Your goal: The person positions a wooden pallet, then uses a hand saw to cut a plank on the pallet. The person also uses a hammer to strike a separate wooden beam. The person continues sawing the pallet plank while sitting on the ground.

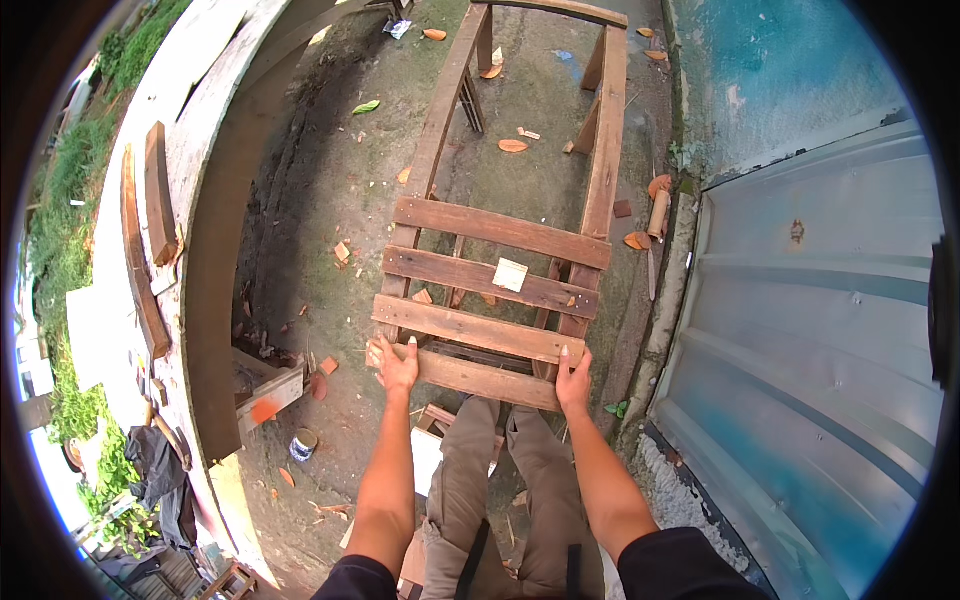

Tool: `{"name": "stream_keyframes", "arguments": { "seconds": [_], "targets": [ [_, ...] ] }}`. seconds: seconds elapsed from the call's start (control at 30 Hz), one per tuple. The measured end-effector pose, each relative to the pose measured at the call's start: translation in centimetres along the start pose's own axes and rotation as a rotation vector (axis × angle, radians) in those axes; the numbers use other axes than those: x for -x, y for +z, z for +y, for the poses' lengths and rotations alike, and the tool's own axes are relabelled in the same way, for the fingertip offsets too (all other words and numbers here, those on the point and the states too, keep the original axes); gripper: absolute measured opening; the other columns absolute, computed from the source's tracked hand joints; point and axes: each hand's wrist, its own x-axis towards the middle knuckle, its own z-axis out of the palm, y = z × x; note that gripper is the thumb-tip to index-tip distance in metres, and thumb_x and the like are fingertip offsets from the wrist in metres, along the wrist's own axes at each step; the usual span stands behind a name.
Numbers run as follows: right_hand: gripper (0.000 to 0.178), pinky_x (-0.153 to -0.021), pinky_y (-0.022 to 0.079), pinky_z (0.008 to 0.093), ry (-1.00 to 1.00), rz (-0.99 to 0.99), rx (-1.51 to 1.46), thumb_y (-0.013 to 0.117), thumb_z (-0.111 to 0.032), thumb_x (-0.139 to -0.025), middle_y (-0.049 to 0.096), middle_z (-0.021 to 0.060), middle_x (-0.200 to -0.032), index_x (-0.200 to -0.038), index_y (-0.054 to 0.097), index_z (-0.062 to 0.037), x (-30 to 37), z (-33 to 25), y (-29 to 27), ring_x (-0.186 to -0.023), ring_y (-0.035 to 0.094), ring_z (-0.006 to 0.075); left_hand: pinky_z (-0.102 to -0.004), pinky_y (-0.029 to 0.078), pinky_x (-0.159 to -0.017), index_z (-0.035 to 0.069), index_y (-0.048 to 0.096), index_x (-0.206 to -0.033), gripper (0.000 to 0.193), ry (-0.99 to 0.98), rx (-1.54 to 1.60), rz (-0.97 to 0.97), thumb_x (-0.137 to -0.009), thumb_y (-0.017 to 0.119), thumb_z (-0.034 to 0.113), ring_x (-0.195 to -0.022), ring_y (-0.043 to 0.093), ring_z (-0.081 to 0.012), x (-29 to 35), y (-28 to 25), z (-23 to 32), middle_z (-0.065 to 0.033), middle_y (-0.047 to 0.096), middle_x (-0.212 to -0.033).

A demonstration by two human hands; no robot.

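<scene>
The worktop point(180, 95) runs down the left side. A long strip point(143, 255) and a short strip point(158, 195) lie lengthwise near its right edge, presumably to be within reach while leaving the ground free. A dark cloth point(158, 470) hangs at its near left corner. A tin point(303, 445) stands on the ground, to the right of the worktop's near end.

The left hand point(395, 368) pinches the left end of the near slat point(488, 380): thumb on the upper face, fingers spread around the end; the undersides of the fingertips are hidden.

The frame point(607, 140) stands on the ground between worktop and wall. The near slat lies crosswise at its near edge, parallel to three other slats point(500, 233). A pale square point(510, 275) rests on the second slat from the far side. Whether the near slat is fastened cannot be told.

The right hand point(573, 380) pinches the slat's right end, thumb on top, fingers at the outer side. Gripping both ends likely keeps the slat level and square to the side rails. Farther right, a ribbed metal sheet point(800, 300) stands against the teal wall point(780, 75).
</scene>
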Motion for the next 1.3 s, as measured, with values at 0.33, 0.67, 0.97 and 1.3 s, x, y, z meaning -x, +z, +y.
{"name": "stream_keyframes", "arguments": {
  "seconds": [0.33, 0.67, 0.97, 1.3],
  "targets": [
    [0.063, -0.103, 0.048, 0.0513, -0.005, 0.152, -0.019, 0.056, -0.047, -0.106, 0.064, 0.0283, -0.133, -0.150, 0.042, -0.0042, 0.3, 1.6, -1.8, -0.126, 0.062, 0.0444, -0.0659, 0.006, -0.125, 0.016, 0.017, -0.169, 0.117, 0.015, -0.117, -0.170, -0.083, 0.071, 0.074, -0.161, -0.013, -0.0368, 2.0, 2.2, 0.6, -0.0213, -0.014, -0.174],
    [0.073, -0.114, 0.042, 0.0492, -0.075, -0.030, 0.312, 0.073, -0.034, -0.097, 0.045, 0.0257, -0.154, -0.152, 0.040, -0.0012, -0.8, -1.5, -5.5, -0.143, 0.045, 0.0424, -0.0403, 0.038, -0.120, 0.007, 0.049, -0.154, 0.079, 0.143, 0.044, -0.272, -0.092, 0.069, 0.052, -0.143, 0.052, -0.0353, 2.3, -6.9, 0.3, -0.0222, 0.055, -0.152],
    [0.017, -0.069, 0.054, 0.0283, -0.364, -0.024, 0.125, 0.080, 0.000, -0.086, 0.070, 0.0041, -0.077, -0.101, 0.074, 0.0055, 2.3, -10.1, -8.6, -0.072, 0.064, 0.0098, -0.0337, 0.051, -0.103, -0.001, 0.067, -0.129, 0.031, 0.397, 0.839, -0.130, -0.102, 0.068, 0.014, -0.117, 0.068, -0.0219, 8.2, -16.3, -3.8, -0.0121, 0.073, -0.125],
    [0.039, -0.082, 0.056, 0.0275, -0.521, -0.419, -0.288, 0.074, -0.003, -0.095, 0.072, 0.0080, -0.104, -0.132, 0.062, 0.0006, 15.9, -30.8, 17.7, -0.092, 0.069, 0.0127, -0.0333, 0.060, -0.085, 0.000, 0.070, -0.112, 0.018, 0.456, 1.187, 0.181, -0.106, 0.062, 0.014, -0.102, 0.071, -0.0171, -3.7, -37.2, -3.7, -0.0095, 0.074, -0.108]
  ]
}}
